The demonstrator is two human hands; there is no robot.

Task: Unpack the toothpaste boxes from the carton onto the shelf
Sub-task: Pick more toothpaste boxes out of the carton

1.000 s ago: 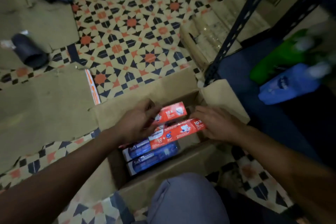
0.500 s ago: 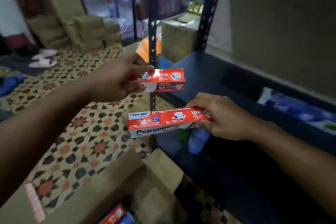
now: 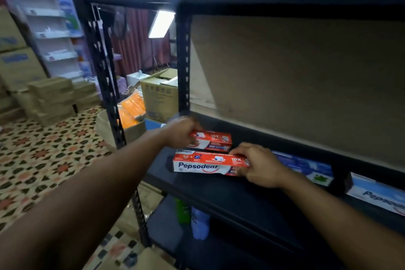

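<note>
On the shelf (image 3: 219, 193), seemingly: toothpaste boxes (image 3: 211, 140) (image 3: 203, 164) in both hands (image 3: 178, 132) (image 3: 259, 165).

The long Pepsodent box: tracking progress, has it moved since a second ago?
Yes. The long Pepsodent box, in the right hand, went from the carton up to the shelf board, right of the upright post.

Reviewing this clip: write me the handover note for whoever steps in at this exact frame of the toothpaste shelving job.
Left hand holds the shorter red toothpaste box by its left end, towards the back of the shelf.
Right hand pinches the right end of the longer red toothpaste box, just in front of it.
Done: blue toothpaste boxes lie on the shelf to the right.
Left: release both red boxes, then fetch more. Only a flap of the carton shows; its contents are unseen.
</note>
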